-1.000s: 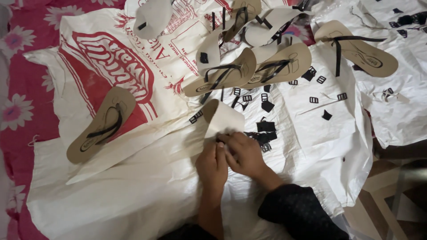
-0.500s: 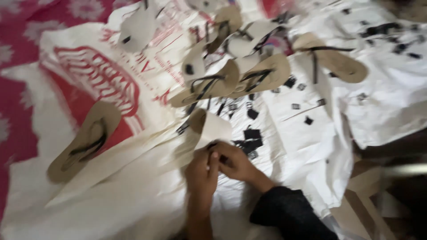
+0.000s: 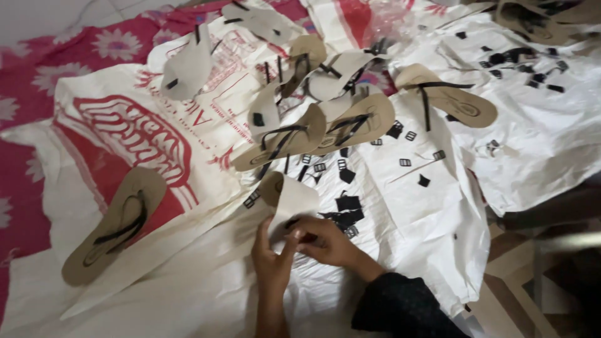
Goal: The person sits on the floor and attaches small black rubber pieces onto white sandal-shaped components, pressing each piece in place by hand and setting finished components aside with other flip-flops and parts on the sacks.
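Both my hands work on one pale sandal sole (image 3: 289,195) that lies bottom side up on white sacking (image 3: 413,206). My left hand (image 3: 270,261) grips its near edge from the left. My right hand (image 3: 325,239), in a dark sleeve, pinches at the same edge, with a small black piece under the fingers. A heap of small black strap pieces (image 3: 345,213) lies just right of the sole.
A tan sandal with a black strap (image 3: 116,222) lies alone at the left. Several more sandals (image 3: 313,128) and bare soles (image 3: 188,66) are piled beyond. Black buckles (image 3: 405,161) dot the sacking. A pink flowered cloth (image 3: 37,94) lies far left.
The view has shifted so the scene sits a little lower and to the right. My hands stay together on the sole's near edge, fingers working slightly.
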